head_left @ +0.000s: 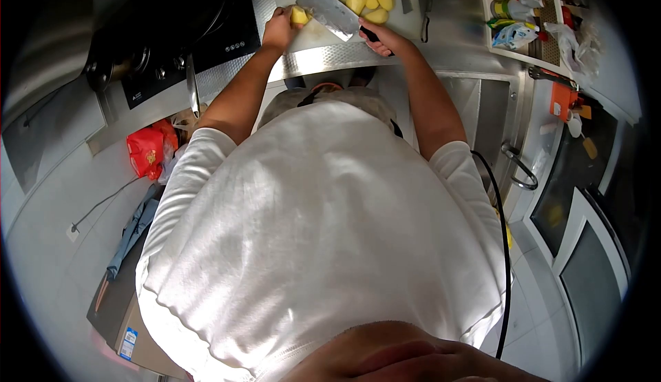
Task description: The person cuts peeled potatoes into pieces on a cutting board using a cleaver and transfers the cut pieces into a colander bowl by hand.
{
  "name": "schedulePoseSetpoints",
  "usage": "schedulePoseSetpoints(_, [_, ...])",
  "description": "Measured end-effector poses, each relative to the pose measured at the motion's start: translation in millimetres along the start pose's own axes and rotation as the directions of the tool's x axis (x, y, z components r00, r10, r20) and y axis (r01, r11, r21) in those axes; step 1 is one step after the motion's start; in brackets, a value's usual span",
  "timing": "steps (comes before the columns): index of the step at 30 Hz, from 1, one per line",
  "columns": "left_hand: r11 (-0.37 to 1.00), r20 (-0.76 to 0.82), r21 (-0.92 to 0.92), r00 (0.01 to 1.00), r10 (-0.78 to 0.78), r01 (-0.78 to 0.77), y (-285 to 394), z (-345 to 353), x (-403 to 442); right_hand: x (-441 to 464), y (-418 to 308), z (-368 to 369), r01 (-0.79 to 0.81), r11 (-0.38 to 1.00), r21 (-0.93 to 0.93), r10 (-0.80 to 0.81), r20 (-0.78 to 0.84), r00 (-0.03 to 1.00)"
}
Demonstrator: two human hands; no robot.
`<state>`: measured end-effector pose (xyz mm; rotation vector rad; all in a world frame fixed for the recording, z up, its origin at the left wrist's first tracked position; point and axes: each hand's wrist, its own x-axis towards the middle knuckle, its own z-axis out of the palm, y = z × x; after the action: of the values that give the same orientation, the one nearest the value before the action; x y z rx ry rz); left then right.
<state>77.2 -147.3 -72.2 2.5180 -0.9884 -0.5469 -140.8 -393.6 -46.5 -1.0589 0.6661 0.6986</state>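
Apparent step: cutting. The left hand (pixel 279 31) grips a yellow potato piece (pixel 299 15) on the cutting board (pixel 405 29); the right hand (pixel 387 39) is closed on the cleaver (pixel 329 11) handle. Whole potatoes (pixel 356 0) lie beyond the blade. Any further cut requires fingertips clear of the edge. Cooktop markings (pixel 235 46): illegible.

Head view: moderate light on the worktop (pixel 454 44); I note soft pale highlights and grey fold shadows on the white shirt (pixel 323 210). Glints on the blade (pixel 327 10) and metal door handle (pixel 520 167). Hob (pixel 200 24) side very dark, detail lost. Strong fisheye: edges bow, corners black. Light source: I cannot locate it.
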Motion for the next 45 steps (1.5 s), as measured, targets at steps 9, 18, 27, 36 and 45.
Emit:
schedulePoseSetpoints(9, [0.974, 0.203, -0.110, 0.955, 0.218, -0.199, -34, 3, 26, -1, 36, -1, 0.009, 0.953, 0.303, -0.030, 0.066, 0.997])
schedulePoseSetpoints(18, [0.984, 0.003, 0.152, 0.995, 0.097, -0.096, 15, 25, 11, -26, 68, 24, 0.110, 0.875, 0.471, -0.126, 0.003, 0.992])
schedulePoseSetpoints(27, [0.978, -0.059, 0.168, 0.989, 0.135, -0.124, 8, 34, 38, -45, 78, 40, 0.198, 0.842, 0.502, -0.180, -0.086, 0.980])
schedulePoseSetpoints(36, [0.962, 0.053, 0.177, 0.978, 0.200, -0.207, -4, 25, 36, -52, 66, 51, 0.206, 0.864, 0.459, -0.142, -0.170, 0.975])
schedulePoseSetpoints(45, [0.868, 0.324, -0.379, 0.924, -0.202, 0.323, -23, 41, 46, -45, 54, 57, 0.196, 0.875, 0.442, -0.124, -0.188, 0.974])
